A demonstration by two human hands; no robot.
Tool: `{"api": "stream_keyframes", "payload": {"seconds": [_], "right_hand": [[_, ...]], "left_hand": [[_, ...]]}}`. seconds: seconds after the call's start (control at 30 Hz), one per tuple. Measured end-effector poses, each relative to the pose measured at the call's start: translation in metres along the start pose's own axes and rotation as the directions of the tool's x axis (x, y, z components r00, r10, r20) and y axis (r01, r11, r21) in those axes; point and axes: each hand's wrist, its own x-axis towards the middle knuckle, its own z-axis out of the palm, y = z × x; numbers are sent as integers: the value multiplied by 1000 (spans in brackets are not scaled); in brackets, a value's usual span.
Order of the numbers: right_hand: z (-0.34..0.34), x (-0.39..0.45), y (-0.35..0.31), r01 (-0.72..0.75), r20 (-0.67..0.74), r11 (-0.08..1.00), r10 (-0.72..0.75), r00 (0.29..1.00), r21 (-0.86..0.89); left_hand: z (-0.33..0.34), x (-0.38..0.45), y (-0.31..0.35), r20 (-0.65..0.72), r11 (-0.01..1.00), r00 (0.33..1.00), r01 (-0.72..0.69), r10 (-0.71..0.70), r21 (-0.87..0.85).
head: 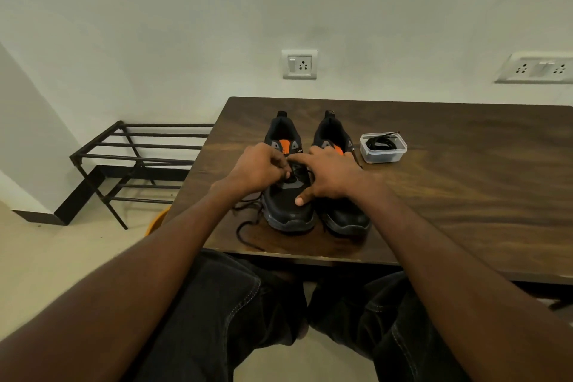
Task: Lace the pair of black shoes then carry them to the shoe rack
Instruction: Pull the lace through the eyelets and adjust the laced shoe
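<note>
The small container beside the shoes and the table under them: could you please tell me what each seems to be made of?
The container looks like clear plastic: the coiled black lace shows through its glossy walls. The table looks like dark wood or a wood-look laminate, with streaked grain and a soft sheen; which one, the view leaves open.

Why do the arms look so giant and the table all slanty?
Head view: a wide-angle lens stretches the near arms and bends the table edges; soft, dim light, no glare; the hands and shoes are a little blurry.
</note>
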Motion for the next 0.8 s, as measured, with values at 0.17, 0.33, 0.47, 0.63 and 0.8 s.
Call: {"api": "stream_keyframes", "payload": {"seconds": [0.17,0.33,0.47,0.63,0.8], "right_hand": [[3,7,5,-14,56,999,11,998,48],[5,7,1,-28,20,996,27,999,87],[6,7,-3,-34,17,996,33,999,78],[5,6,-3,-44,20,995,42,999,87],[6,6,-3,-67,25,990,65,998,127]], "left_hand": [[-12,-4,-4,57,937,986,167,-157,-306],[-11,-5,-10,94,978,990,119,-104,-174],[-1,-4,6,6,992,996,-91,91,90],[1,3,11,-6,985,1000,-23,24,169],[-16,-8,4,34,913,994,106,-101,-394]]}}
